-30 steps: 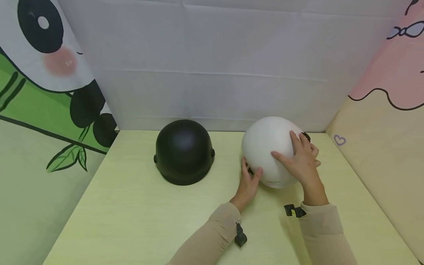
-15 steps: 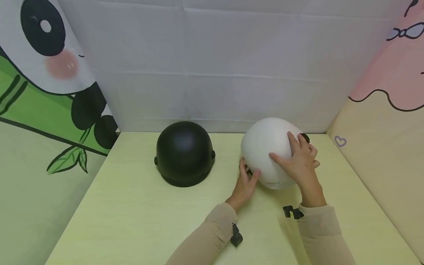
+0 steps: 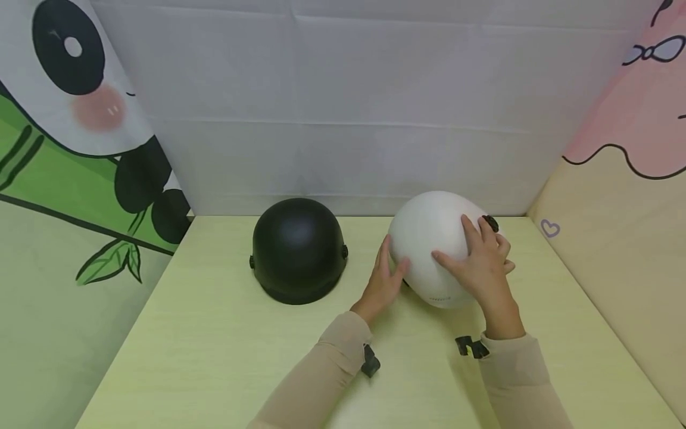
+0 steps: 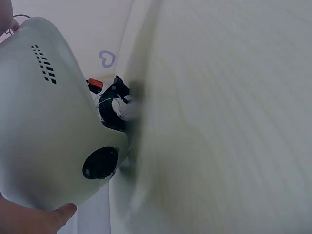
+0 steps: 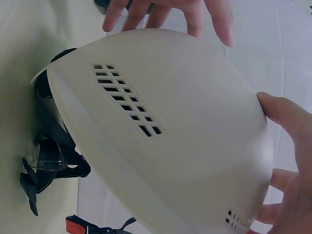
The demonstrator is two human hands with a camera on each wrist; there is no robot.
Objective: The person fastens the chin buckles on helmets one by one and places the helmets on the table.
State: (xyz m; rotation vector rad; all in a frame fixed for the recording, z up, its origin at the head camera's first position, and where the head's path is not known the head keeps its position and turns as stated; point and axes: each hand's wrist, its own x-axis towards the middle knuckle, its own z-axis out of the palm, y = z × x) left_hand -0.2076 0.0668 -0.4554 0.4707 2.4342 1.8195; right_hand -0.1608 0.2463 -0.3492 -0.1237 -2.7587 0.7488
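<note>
A white helmet (image 3: 423,238) sits tilted at the back right of the table. My right hand (image 3: 485,274) grips its right side with spread fingers, the thumb over the front of the shell. My left hand (image 3: 382,280) is at its left side, fingers nearly straight; the right wrist view shows these fingers (image 5: 192,22) spread along the shell's edge. A black round knob (image 4: 101,163) and slotted vents (image 5: 126,100) mark the shell. Below the rim hang black straps (image 5: 51,146) and a red buckle (image 5: 75,225). Left of it stands a black helmet (image 3: 297,256), untouched.
The light wooden table (image 3: 214,363) ends at a white back panel (image 3: 343,119). Cartoon-printed side panels, green (image 3: 53,268) on the left and pink-and-cream (image 3: 616,238) on the right, flank it. A small dark camera mount is on each sleeve.
My left hand has slid up and leftward from the white helmet's lower left rim to its side. My right hand keeps its hold, and the white helmet shifts slightly left. The black helmet stays put.
</note>
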